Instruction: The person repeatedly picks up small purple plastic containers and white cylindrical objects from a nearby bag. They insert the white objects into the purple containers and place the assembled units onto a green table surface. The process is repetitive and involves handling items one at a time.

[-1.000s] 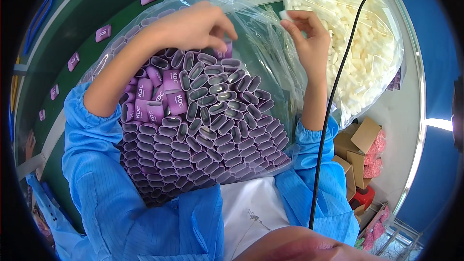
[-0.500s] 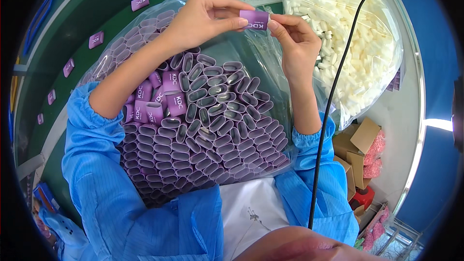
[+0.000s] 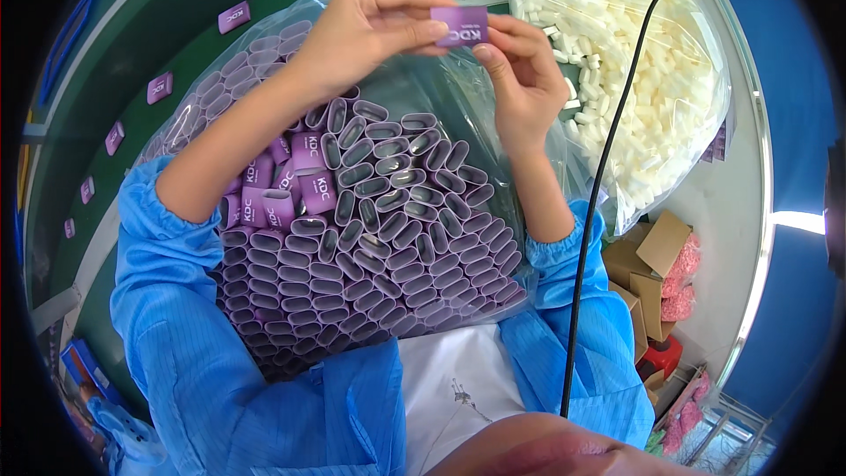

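My left hand (image 3: 352, 35) pinches the left end of a small purple sleeve (image 3: 461, 26) with white print, held level above the far side of the work area. My right hand (image 3: 527, 70) is closed at the sleeve's right end, thumb below and fingers behind; whether a white block sits between them is hidden. Under my arms, many purple oval sleeves (image 3: 379, 185) stand on end in a clear plastic bag, their hollow openings facing up. Several others (image 3: 278, 185) lie on their sides with the print showing. Beyond my right hand, a clear bag (image 3: 634, 79) is heaped with small white blocks.
Purple pieces (image 3: 159, 88) lie spaced along a green belt (image 3: 189, 44) at the left. A black cable (image 3: 608, 167) hangs across the view on the right. Open cardboard boxes (image 3: 652, 264) and pink bags (image 3: 683, 278) stand lower right.
Both hands have shifted slightly left with the sleeve, and my right fingers have moved further over its right end. The purple pieces on the belt have slid toward the lower left.
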`<state>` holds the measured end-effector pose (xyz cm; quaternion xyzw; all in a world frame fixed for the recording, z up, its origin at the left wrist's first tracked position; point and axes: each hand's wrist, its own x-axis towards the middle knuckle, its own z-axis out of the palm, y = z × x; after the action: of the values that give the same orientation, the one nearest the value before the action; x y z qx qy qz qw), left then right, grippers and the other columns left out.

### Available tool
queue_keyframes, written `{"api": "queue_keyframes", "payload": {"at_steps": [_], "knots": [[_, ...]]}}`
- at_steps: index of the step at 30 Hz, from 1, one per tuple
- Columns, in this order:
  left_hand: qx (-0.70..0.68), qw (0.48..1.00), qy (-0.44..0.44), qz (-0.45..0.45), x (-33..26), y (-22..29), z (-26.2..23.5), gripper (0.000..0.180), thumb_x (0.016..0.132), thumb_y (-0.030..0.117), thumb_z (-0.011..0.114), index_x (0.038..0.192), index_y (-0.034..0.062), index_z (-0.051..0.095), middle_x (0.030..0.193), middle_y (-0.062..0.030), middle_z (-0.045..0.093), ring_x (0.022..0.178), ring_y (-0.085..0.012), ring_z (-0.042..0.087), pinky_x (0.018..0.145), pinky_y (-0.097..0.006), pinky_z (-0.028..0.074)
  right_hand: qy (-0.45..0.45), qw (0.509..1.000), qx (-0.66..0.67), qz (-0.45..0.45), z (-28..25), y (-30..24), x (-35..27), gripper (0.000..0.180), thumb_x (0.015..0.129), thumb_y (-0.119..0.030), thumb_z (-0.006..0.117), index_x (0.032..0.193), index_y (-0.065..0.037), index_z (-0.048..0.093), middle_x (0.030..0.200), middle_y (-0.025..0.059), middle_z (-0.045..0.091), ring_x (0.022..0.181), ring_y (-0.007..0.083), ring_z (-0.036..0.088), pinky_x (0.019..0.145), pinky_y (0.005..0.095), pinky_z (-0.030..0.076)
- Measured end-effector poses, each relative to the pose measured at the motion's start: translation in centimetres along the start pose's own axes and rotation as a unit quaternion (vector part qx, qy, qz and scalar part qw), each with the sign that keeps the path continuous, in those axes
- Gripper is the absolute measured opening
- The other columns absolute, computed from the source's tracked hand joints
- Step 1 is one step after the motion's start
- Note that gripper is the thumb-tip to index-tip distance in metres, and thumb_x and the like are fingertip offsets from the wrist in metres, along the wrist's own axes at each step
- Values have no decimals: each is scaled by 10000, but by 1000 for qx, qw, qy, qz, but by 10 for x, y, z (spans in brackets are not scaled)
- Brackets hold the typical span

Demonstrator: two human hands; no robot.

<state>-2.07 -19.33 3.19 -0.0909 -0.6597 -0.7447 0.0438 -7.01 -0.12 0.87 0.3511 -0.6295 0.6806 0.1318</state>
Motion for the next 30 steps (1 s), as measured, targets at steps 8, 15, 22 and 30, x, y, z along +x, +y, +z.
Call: {"api": "queue_keyframes", "payload": {"at_steps": [8, 15, 22, 30], "knots": [[418, 874, 211, -130, 40, -41, -207, 346, 884, 182, 603, 1198, 39, 629, 1048, -140, 680, 884, -169, 658, 813, -260, 513, -132, 845, -463, 232, -110, 8, 42, 245, 762, 15, 658, 998, -40, 690, 1098, 122, 649, 933, 241, 628, 829, 312, 487], [744, 607, 276, 46, 21, -27, -142, 366, 816, 190, 656, 1156, 62, 620, 1120, -168, 598, 1056, -319, 543, 905, -397, 441, -281, 801, -479, 225, -128, 16, 31, 274, 732, -9, 679, 999, -61, 709, 1008, 120, 668, 950, 292, 607, 847, 360, 483], [446, 849, -282, 17, -17, 16, 4, 442, 699, 345, 785, 995, 35, 680, 925, -72, 637, 937, -253, 541, 869, -366, 440, -191, 858, -457, 135, -104, 12, 35, 249, 774, -101, 720, 1016, -52, 686, 855, 107, 673, 755, 214, 654, 703, 319, 517], [348, 924, -155, -32, -1, 8, -1, 236, 784, 104, 713, 1000, 21, 667, 853, -76, 672, 783, -114, 649, 723, -252, 502, -113, 981, -119, 101, -42, -14, 20, 137, 821, -8, 694, 948, 26, 655, 899, 76, 672, 804, 133, 632, 733, 263, 505]]}}
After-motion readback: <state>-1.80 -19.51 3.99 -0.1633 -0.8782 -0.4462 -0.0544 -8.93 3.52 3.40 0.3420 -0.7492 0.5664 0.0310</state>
